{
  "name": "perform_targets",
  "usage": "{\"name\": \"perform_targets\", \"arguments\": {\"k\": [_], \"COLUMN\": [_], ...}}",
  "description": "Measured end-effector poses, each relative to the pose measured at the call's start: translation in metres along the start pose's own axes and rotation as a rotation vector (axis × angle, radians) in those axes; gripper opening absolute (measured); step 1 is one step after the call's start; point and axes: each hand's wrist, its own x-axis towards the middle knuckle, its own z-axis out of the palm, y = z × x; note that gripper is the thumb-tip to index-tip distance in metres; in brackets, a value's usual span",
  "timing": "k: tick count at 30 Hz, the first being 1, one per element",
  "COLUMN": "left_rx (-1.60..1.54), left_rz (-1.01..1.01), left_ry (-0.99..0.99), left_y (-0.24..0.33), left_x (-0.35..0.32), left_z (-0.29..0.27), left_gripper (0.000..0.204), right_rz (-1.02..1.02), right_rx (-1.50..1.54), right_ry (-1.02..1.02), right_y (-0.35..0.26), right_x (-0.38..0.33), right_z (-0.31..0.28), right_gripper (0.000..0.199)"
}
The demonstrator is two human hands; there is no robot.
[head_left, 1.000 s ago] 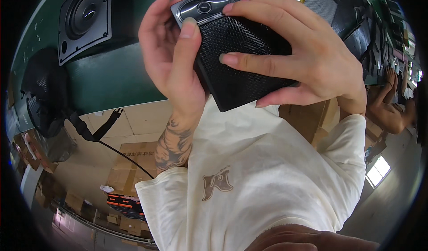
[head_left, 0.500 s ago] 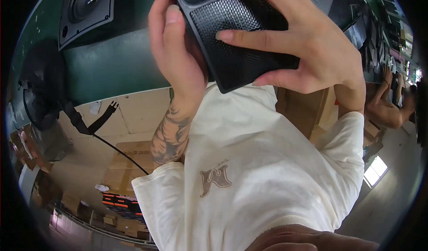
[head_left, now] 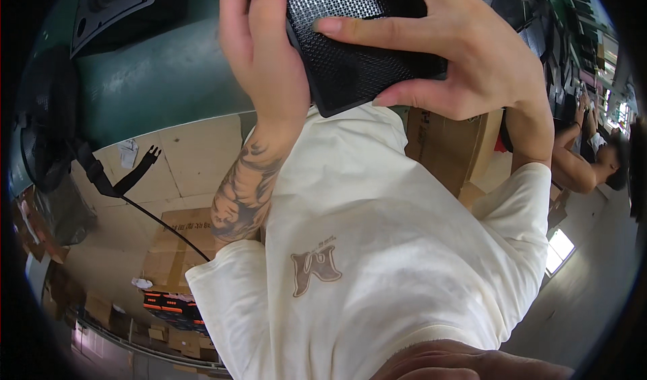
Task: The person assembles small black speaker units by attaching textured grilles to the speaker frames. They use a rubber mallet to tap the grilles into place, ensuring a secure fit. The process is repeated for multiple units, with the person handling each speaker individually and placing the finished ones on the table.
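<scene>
Right, both hands on the black mesh grille (head_left: 364,39), held up close in front of me, above my cream shirt (head_left: 377,258). Left hand (head_left: 266,56) wrapped round its left edge, thumb on the mesh; right hand (head_left: 465,56) clamped over the top w/ fingers spread, thumb under the lower edge. Best to keep pressure on the frame, not the mesh, so it doesn't dent. Long axis seems to tilt up-left to down-right; mesh face toward me. Green bench (head_left: 162,83) w/ speaker (head_left: 111,2) sits left.
</scene>
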Motion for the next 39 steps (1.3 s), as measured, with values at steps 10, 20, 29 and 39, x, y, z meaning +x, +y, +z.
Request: {"name": "perform_targets", "arguments": {"k": [10,20,29,39], "left_rx": [-0.026,-0.061,0.144,0.135], "left_rz": [-0.054,-0.134,-0.165,-0.168], "left_ry": [-0.004,0.024,0.010,0.072], "left_y": [0.001,0.005,0.010,0.006], "left_x": [-0.001,-0.004,-0.006,-0.008], "left_z": [-0.014,-0.016,-0.015,-0.013], "left_gripper": [0.056,0.054,0.052,0.045], "right_rz": [0.055,0.114,0.113,0.113], "right_rx": [0.113,0.083,0.098,-0.010], "right_ry": [0.080,-0.025,0.011,0.027], "right_y": [0.000,-0.002,0.001,0.012], "right_x": [-0.007,-0.013,-0.009,-0.004], "right_z": [0.011,0.013,0.011,-0.001], "right_gripper": [0.062,0.057,0.052,0.060]}}
